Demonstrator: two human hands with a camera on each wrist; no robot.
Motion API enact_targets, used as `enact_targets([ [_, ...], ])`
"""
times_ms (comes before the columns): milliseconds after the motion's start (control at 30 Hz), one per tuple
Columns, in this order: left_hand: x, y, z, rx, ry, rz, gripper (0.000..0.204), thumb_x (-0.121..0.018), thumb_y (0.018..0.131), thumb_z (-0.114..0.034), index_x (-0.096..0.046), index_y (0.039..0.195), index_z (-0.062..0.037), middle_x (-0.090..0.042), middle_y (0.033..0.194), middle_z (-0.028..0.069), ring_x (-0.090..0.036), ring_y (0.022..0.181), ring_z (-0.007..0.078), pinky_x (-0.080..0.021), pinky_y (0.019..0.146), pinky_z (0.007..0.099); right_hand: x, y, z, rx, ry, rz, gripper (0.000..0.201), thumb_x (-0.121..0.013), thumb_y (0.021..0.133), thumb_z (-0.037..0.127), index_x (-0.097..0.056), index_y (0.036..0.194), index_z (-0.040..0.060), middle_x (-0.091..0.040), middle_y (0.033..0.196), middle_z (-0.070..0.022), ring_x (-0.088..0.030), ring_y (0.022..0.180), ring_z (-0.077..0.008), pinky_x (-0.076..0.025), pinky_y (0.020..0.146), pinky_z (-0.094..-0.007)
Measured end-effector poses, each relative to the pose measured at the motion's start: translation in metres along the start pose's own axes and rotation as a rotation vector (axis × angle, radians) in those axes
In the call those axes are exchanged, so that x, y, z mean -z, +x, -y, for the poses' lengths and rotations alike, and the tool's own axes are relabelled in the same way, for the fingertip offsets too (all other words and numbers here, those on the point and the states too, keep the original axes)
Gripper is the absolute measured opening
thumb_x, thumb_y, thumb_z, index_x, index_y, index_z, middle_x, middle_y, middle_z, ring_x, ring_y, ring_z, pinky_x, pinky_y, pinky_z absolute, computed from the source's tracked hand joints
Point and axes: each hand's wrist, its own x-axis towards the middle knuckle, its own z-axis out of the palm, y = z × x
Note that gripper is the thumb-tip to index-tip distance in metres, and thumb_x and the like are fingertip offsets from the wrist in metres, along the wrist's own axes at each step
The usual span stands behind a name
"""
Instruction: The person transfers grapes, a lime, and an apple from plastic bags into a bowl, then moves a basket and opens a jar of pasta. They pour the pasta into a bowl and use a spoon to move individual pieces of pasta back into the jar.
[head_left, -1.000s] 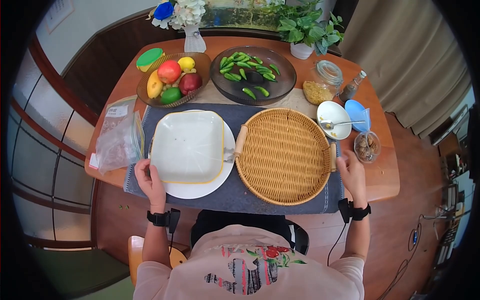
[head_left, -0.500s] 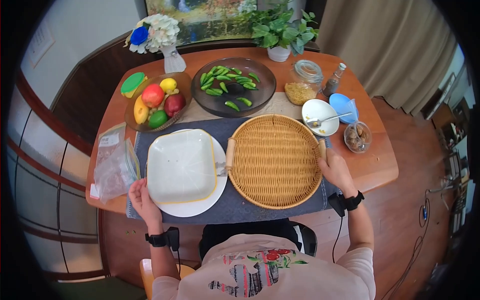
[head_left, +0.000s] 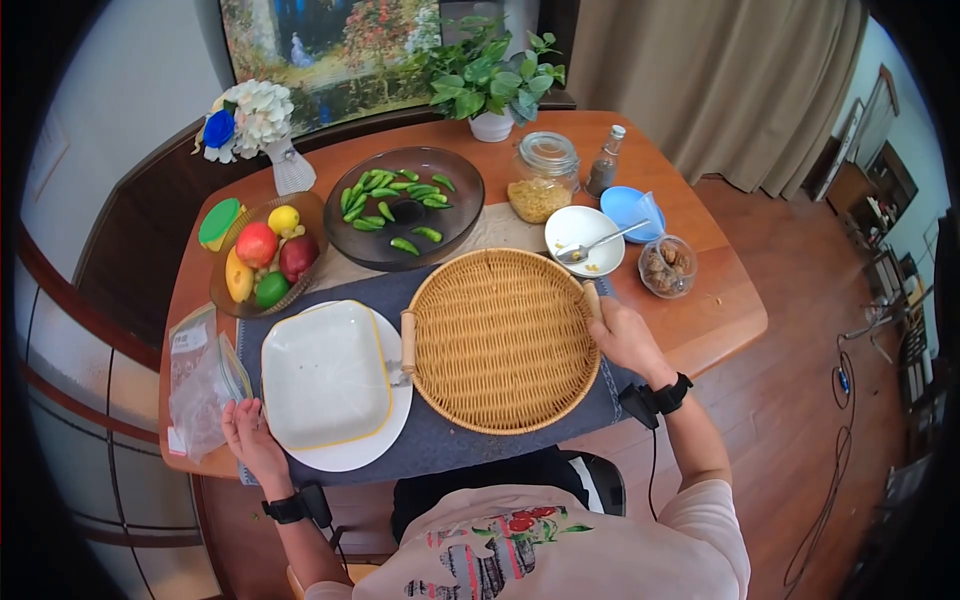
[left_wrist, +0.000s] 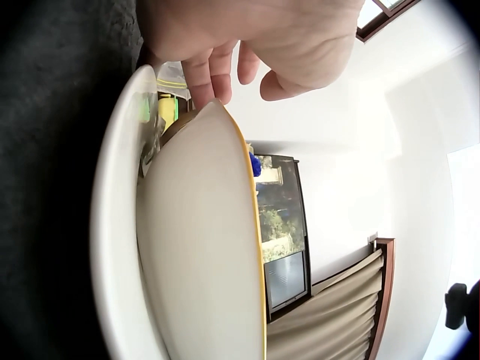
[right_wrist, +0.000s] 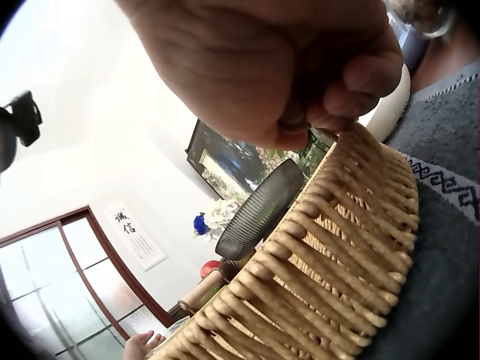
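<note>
My right hand has its fingers curled round the right handle of a round wicker tray; in the right wrist view that hand is over the woven rim. My left hand lies palm up with loosely bent fingers beside the white square dish, which rests on a round white plate. In the left wrist view the hand is at the corner of the dish and holds nothing; whether it touches the dish I cannot tell.
Behind stand a fruit bowl, a dark bowl of green peppers, a glass jar and a bottle. At right are a white bowl with a spoon, a blue bowl and a small container. Plastic bags lie at left.
The head view has turned, so the tabletop appears further left. My right hand, earlier beside the tray's handle with the fingers loose, now grips it. My left hand stays near the dish.
</note>
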Motion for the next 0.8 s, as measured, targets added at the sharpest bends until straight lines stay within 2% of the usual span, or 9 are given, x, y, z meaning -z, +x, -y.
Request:
enact_targets([
  [133,0.009,0.004,0.011,-0.031,0.026,0.023,0.029,-0.051,0.089,-0.013,-0.043,0.115,-0.0025,-0.053,0.098,0.0075,-0.053,0.092,0.0160,-0.043,0.085,0.0285,0.003,0.000,0.002,-0.015,0.010,0.038,0.024,-0.047,0.080,0.018,-0.048,0.080,-0.0053,-0.055,0.071,-0.0286,-0.055,0.072,-0.0437,-0.042,0.065,-0.0494],
  [333,0.001,-0.001,0.010,-0.026,0.075,-0.002,0.025,-0.049,0.088,-0.007,-0.045,0.112,-0.0006,-0.054,0.097,0.0076,-0.052,0.093,0.0152,-0.042,0.086,0.0277,-0.001,0.000,-0.001,-0.004,-0.008,0.047,0.025,-0.047,0.081,0.019,-0.048,0.083,-0.0055,-0.056,0.072,-0.0281,-0.055,0.072,-0.0426,-0.042,0.066,-0.0490],
  [400,0.004,0.000,0.011,-0.186,0.293,0.030,0.021,-0.048,0.088,-0.005,-0.047,0.109,0.0002,-0.054,0.099,0.0081,-0.052,0.094,0.0149,-0.040,0.087,0.0276,-0.002,-0.001,-0.002,-0.007,-0.025,0.046,0.026,-0.047,0.082,0.021,-0.047,0.083,-0.0054,-0.056,0.072,-0.0277,-0.056,0.071,-0.0418,-0.043,0.066,-0.0484],
  [533,-0.004,-0.007,-0.002,-0.253,0.393,0.044,0.021,-0.046,0.089,-0.005,-0.048,0.108,0.0008,-0.055,0.101,0.0083,-0.051,0.096,0.0148,-0.038,0.089,0.0280,0.012,-0.004,0.003,-0.004,0.051,0.115,0.032,-0.048,0.085,0.027,-0.050,0.087,-0.0041,-0.058,0.072,-0.0247,-0.057,0.073,-0.0398,-0.043,0.065,-0.0462],
  [600,-0.006,-0.010,-0.009,-0.284,0.497,0.000,0.021,-0.044,0.089,-0.005,-0.048,0.109,0.0009,-0.055,0.102,0.0081,-0.050,0.097,0.0152,-0.037,0.089,0.0288,0.018,-0.005,-0.002,0.006,0.094,0.155,0.033,-0.048,0.086,0.030,-0.051,0.089,-0.0031,-0.059,0.073,-0.0231,-0.057,0.073,-0.0389,-0.044,0.065,-0.0452],
  [667,-0.001,-0.009,-0.016,-0.304,0.531,0.006,0.022,-0.044,0.090,-0.006,-0.048,0.110,0.0009,-0.055,0.102,0.0077,-0.049,0.097,0.0147,-0.036,0.090,0.0287,0.023,-0.007,-0.011,0.043,0.151,0.217,0.034,-0.048,0.086,0.032,-0.056,0.096,0.0003,-0.060,0.075,-0.0200,-0.058,0.074,-0.0364,-0.044,0.066,-0.0435],
  [800,0.011,-0.006,-0.022,-0.286,0.489,-0.021,0.022,-0.044,0.090,-0.007,-0.049,0.110,0.0002,-0.054,0.102,0.0071,-0.050,0.096,0.0143,-0.038,0.088,0.0277,0.037,-0.016,-0.025,0.071,0.073,0.072,0.031,-0.053,0.084,0.029,-0.059,0.099,0.0028,-0.061,0.076,-0.0185,-0.060,0.073,-0.0335,-0.045,0.066,-0.0411],
])
